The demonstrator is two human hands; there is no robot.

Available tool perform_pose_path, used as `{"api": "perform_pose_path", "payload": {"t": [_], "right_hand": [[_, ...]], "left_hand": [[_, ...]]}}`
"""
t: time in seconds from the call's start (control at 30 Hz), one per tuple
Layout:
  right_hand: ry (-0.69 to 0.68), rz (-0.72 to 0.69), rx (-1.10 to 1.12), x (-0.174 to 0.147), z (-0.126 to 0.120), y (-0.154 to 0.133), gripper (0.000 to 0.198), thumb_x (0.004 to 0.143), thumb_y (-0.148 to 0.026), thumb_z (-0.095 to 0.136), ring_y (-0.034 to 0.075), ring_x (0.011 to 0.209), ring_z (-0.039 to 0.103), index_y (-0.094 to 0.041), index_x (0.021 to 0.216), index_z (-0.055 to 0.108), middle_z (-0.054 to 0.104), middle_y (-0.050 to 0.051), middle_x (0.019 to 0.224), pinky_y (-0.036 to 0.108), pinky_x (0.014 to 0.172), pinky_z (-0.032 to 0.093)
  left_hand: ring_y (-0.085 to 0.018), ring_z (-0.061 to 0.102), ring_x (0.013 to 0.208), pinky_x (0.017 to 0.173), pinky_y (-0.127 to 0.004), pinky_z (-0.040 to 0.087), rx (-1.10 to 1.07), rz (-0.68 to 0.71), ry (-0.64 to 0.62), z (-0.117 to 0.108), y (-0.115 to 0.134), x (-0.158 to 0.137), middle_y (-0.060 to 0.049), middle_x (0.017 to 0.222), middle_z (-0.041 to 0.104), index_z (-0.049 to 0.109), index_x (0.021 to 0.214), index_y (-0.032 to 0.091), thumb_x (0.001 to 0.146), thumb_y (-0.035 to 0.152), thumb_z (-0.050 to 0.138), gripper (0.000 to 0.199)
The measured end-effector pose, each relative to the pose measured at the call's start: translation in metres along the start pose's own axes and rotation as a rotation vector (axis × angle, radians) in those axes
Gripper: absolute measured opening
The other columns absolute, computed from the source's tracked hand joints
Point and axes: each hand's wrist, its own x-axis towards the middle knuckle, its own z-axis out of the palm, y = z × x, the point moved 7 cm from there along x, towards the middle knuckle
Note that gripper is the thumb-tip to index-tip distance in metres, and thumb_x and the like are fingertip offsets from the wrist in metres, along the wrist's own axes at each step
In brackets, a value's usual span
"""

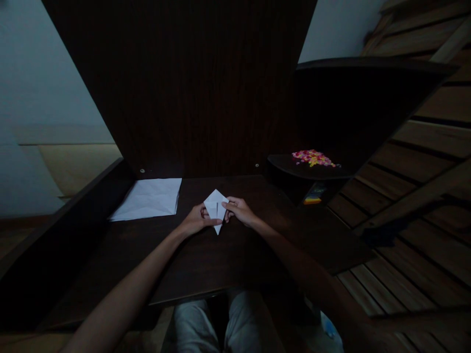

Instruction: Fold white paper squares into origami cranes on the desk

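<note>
A folded white paper [211,198], kite-shaped with its long point toward me, is held over the dark desk between both hands. My left hand [198,219] grips its left edge, with the thumb lying across the lower part near the point. On the right edge, my right hand [238,211] pinches the sheet, thumb on top and fingers behind. A narrow slit between two folded flaps runs down the paper's middle. The fingers behind the paper are partly hidden.
White paper sheets [150,197] lie at the desk's left, beside a raised side panel [91,196]. A rounded shelf [290,165] on the right bears a heap of small pink and yellow pieces [314,158]. The dark desk top [221,267] ends just before my knees.
</note>
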Motion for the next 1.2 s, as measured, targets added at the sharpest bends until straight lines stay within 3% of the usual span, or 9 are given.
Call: {"api": "perform_pose_path", "payload": {"t": [0.1, 0.23, 0.4, 0.57, 0.87, 1.0, 1.2], "right_hand": [[-0.024, 0.014, 0.006, -0.001, 0.002, 0.0, 0.035, 0.071, -0.045, 0.072, 0.012, 0.045, 0.058, -0.014, 0.084, 0.06, 0.062, -0.001, 0.057, 0.023, 0.043, 0.049], [-0.041, 0.023, 0.021, -0.001, 0.003, -0.001, 0.035, 0.071, -0.043, 0.072, 0.011, 0.045, 0.058, -0.013, 0.084, 0.062, 0.063, 0.0, 0.058, 0.023, 0.043, 0.049], [-0.022, 0.019, -0.005, -0.002, 0.002, -0.002, 0.034, 0.07, -0.042, 0.073, 0.011, 0.043, 0.058, -0.013, 0.082, 0.062, 0.064, 0.0, 0.057, 0.022, 0.042, 0.049], [0.022, 0.005, -0.016, -0.002, 0.001, -0.001, 0.039, 0.067, -0.039, 0.076, 0.014, 0.053, 0.065, -0.016, 0.094, 0.059, 0.07, 0.001, 0.069, 0.024, 0.045, 0.052], [0.044, -0.011, 0.023, -0.002, -0.001, -0.001, 0.044, 0.067, -0.033, 0.073, 0.015, 0.055, 0.063, -0.016, 0.106, 0.064, 0.069, 0.001, 0.071, 0.023, 0.043, 0.05], [0.105, -0.014, 0.069, -0.002, -0.003, -0.002, 0.039, 0.064, -0.031, 0.074, 0.014, 0.06, 0.061, -0.016, 0.1, 0.072, 0.072, 0.004, 0.079, 0.022, 0.045, 0.047], [0.077, -0.009, 0.125, -0.004, 0.0, -0.008, 0.023, 0.06, -0.029, 0.071, 0.014, 0.054, 0.057, -0.016, 0.079, 0.076, 0.072, 0.005, 0.071, 0.024, 0.044, 0.046]], "left_hand": [[-0.017, 0.066, 0.065, 0.059, -0.027, 0.052, 0.0, 0.001, 0.078, -0.005, 0.002, 0.0, -0.004, 0.074, 0.071, 0.064, 0.092, 0.013, 0.061, 0.045, 0.081, 0.048], [-0.018, 0.064, 0.061, 0.054, -0.028, 0.051, -0.067, 0.007, 0.125, -0.01, 0.004, 0.001, -0.004, 0.07, 0.07, 0.067, 0.089, 0.012, 0.063, 0.053, 0.076, 0.049], [-0.018, 0.064, 0.062, 0.059, -0.028, 0.051, -0.036, 0.038, 0.146, -0.014, 0.006, 0.0, -0.004, 0.068, 0.07, 0.069, 0.084, 0.011, 0.062, 0.046, 0.08, 0.043], [-0.018, 0.064, 0.062, 0.059, -0.028, 0.05, -0.021, 0.036, 0.113, -0.012, 0.004, 0.001, -0.003, 0.066, 0.07, 0.07, 0.085, 0.012, 0.063, 0.045, 0.08, 0.041], [-0.019, 0.065, 0.068, 0.058, -0.028, 0.052, -0.165, 0.035, 0.062, -0.008, 0.002, 0.004, -0.004, 0.075, 0.071, 0.069, 0.104, 0.013, 0.065, 0.04, 0.079, 0.049], [-0.02, 0.066, 0.072, 0.061, -0.031, 0.053, -0.273, 0.007, 0.076, -0.008, 0.002, 0.004, -0.008, 0.082, 0.072, 0.071, 0.102, 0.011, 0.063, 0.029, 0.078, 0.044], [-0.023, 0.067, 0.077, 0.067, -0.032, 0.052, -0.295, 0.007, 0.092, -0.009, 0.006, 0.001, -0.013, 0.085, 0.074, 0.075, 0.093, 0.008, 0.063, 0.022, 0.074, 0.033]]}}
